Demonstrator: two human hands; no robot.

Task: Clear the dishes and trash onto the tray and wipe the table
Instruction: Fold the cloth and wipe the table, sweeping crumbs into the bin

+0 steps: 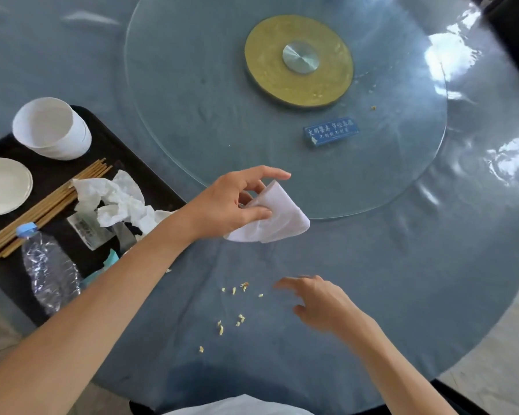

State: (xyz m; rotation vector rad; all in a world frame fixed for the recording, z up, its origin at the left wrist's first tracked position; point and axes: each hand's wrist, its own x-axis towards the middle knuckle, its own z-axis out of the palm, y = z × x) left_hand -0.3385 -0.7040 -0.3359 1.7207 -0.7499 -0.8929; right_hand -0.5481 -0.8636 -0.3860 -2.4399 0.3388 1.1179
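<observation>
The left hand (pixel 231 202) pinches a folded white cloth (pixel 274 217) between thumb and curled fingers, index finger stretched out, just above the counter (pixel 387 280) at the edge of the glass turntable (pixel 207 100). The right hand (pixel 321 304) hovers low over the counter, fingers loosely spread and holding nothing, beside scattered crumbs (pixel 234 307). On the left sits the black tray (pixel 9 280), carrying bowls (pixel 51 128), a plate (pixel 3 185), chopsticks (pixel 45 205), crumpled napkins (pixel 117 199) and a bottle (pixel 47 271).
</observation>
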